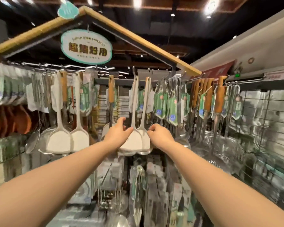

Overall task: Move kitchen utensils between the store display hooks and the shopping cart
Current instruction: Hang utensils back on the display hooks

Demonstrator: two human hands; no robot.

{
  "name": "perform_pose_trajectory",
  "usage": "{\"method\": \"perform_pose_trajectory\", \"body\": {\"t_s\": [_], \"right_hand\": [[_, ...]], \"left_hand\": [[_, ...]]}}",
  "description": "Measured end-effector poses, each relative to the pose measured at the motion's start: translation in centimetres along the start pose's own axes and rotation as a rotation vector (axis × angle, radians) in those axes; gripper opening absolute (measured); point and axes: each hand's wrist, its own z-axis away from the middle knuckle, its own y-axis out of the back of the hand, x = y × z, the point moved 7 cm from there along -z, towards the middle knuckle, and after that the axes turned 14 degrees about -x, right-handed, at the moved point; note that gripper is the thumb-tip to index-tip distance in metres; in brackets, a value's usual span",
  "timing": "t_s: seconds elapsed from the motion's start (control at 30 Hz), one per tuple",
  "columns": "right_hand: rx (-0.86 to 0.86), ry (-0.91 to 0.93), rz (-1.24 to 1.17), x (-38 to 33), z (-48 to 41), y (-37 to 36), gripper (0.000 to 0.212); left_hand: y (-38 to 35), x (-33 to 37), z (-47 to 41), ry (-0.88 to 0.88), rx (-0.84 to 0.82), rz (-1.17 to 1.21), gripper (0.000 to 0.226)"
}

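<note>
Two white spatulas hang side by side from a display hook (pixel 134 71) at the centre of the rack. My left hand (pixel 117 134) reaches up beside the left white spatula (pixel 131 142), fingers spread and thumb touching the top of its blade. My right hand (pixel 161 135) has its fingers curled and pinches the right shoulder of the right white spatula (pixel 146 138). Both spatulas still hang by their handle tops. No shopping cart is in view.
Two more white spatulas (pixel 59 141) hang to the left, near orange pans (pixel 21 120). Wooden-handled steel utensils (pixel 219 99) and wire strainers (pixel 226 148) hang to the right. An oval sign (pixel 86 46) hangs above. Packaged utensils fill the lower rack (pixel 138 185).
</note>
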Motion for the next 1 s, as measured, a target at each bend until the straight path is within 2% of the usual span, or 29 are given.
{"method": "perform_pose_trajectory", "body": {"t_s": [0.13,0.27,0.37,0.47,0.57,0.7,0.77,0.9,1.0], "right_hand": [[-0.020,0.046,-0.043,0.8,-3.6,-0.6,0.033],[-0.077,0.053,-0.020,1.3,-6.0,-1.4,0.036],[-0.086,0.068,-0.039,1.0,-7.2,-0.7,0.033],[-0.074,0.108,-0.098,0.6,-7.3,0.2,0.031],[-0.067,0.147,-0.136,0.6,-7.3,0.5,0.029],[0.012,0.204,-0.176,-0.3,-7.1,1.8,0.028],[0.040,0.234,-0.200,-1.4,-6.6,2.5,0.029],[0.038,0.281,-0.212,-3.7,-5.6,2.5,0.018],[0.045,0.306,-0.223,-4.9,-5.0,2.3,0.020]], "left_hand": [[-1.0,-0.5,-4.2,0.046,0.040,0.038,0.064],[-1.3,-1.2,-8.4,0.129,0.084,0.206,0.057],[-1.5,-1.0,-11.0,0.144,0.089,0.305,0.049],[-2.1,-0.7,-12.1,0.159,0.062,0.332,0.050],[-2.2,-0.8,-12.4,0.174,0.115,0.404,0.050],[-3.2,-0.5,-11.4,0.105,0.175,0.907,0.032],[-3.2,-0.2,-10.8,0.063,0.185,1.008,0.034],[-1.9,0.7,-9.2,0.026,0.198,0.971,0.037],[-1.2,0.9,-8.6,0.037,0.225,0.912,0.034]]}}
